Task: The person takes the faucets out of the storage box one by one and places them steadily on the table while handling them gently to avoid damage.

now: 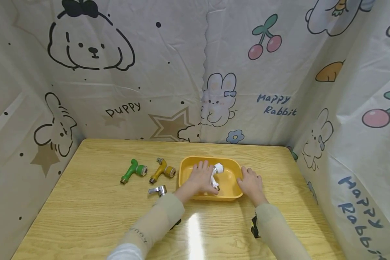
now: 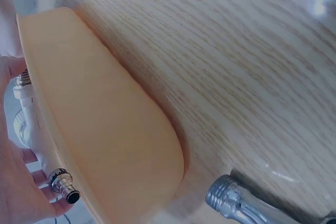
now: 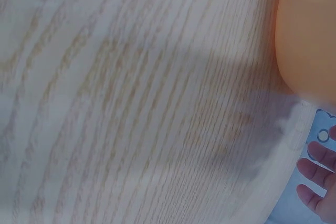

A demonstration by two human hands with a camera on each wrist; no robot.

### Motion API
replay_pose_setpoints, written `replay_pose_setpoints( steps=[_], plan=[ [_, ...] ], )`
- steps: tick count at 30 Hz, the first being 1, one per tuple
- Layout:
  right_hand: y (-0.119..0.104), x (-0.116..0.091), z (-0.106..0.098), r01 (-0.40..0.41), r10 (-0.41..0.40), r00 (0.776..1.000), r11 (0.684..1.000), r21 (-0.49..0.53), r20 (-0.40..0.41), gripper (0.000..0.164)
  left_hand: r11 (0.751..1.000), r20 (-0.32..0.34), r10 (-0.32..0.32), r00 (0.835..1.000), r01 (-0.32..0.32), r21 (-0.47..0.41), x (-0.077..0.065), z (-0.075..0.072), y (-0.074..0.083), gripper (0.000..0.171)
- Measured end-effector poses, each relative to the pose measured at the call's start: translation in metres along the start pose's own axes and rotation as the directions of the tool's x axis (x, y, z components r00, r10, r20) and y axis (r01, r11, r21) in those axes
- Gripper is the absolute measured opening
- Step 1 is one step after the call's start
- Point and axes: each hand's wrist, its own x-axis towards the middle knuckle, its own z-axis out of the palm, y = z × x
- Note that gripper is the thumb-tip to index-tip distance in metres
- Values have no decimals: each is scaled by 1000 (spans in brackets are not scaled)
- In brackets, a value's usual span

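Note:
In the head view, my left hand (image 1: 201, 177) reaches into a yellow-orange plastic basin (image 1: 211, 197) and holds a white water tap (image 1: 218, 169). The left wrist view shows the thumb by the threaded end of the white tap (image 2: 32, 124) and the fingers by its metal nozzle, which sticks out over the rim. My palm covers part of the tap. At the basin's right end, my right hand (image 1: 251, 183) touches the rim with its thumb side. Its fingers (image 3: 315, 171) look loosely spread in the right wrist view, outside the basin.
Left of the basin lie a green tap (image 1: 134, 171) and a yellow tap (image 1: 163, 170) on the wooden table (image 1: 94, 202). A chrome tap (image 1: 159, 190) lies nearer, partly hidden by my left sleeve. Printed cloth (image 1: 169, 83) hangs behind and at both sides.

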Motion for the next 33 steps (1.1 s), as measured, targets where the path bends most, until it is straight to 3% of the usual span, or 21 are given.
replay_pose_setpoints(
  steps=[14,33],
  plan=[
    [0,0,-1,16,-16,1000,1000,-6,-21,47,999,-24,37,999,-36,33,-15,-18,-10,100],
    [2,3,-3,15,-15,1000,1000,1,4,49,1000,-88,19,996,-19,-2,-53,-32,-48,102]
  ],
)
